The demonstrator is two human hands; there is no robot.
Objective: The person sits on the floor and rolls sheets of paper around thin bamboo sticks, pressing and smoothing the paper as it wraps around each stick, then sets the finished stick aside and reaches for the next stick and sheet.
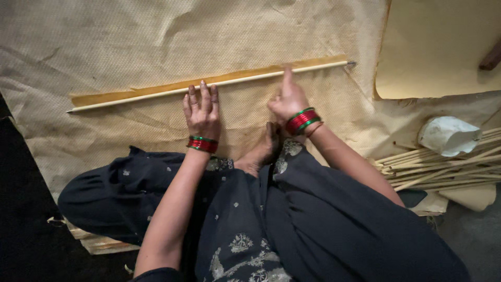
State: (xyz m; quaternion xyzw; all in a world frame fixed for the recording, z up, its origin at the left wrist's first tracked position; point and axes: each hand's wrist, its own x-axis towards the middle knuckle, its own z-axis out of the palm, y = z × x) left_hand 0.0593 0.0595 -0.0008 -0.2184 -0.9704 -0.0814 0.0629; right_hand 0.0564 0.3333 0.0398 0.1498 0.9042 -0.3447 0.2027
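A long thin pale stick (156, 94) lies across a sheet of tan paper (130, 42) spread on the floor, along a darker glue-stained strip (313, 63). My left hand (201, 110) rests flat with fingers spread, fingertips touching the stick near its middle. My right hand (288, 97) has its index finger stretched out, pressing the stick and strip further right. Both wrists wear red and green bangles. I sit cross-legged in dark embroidered clothing, one bare foot (263, 149) resting on the paper.
A pile of similar sticks (443, 166) lies at the right, with a crumpled white cloth (450, 134) on top. Another yellowish sheet (433, 47) sits at the upper right. Dark floor shows at the left edge.
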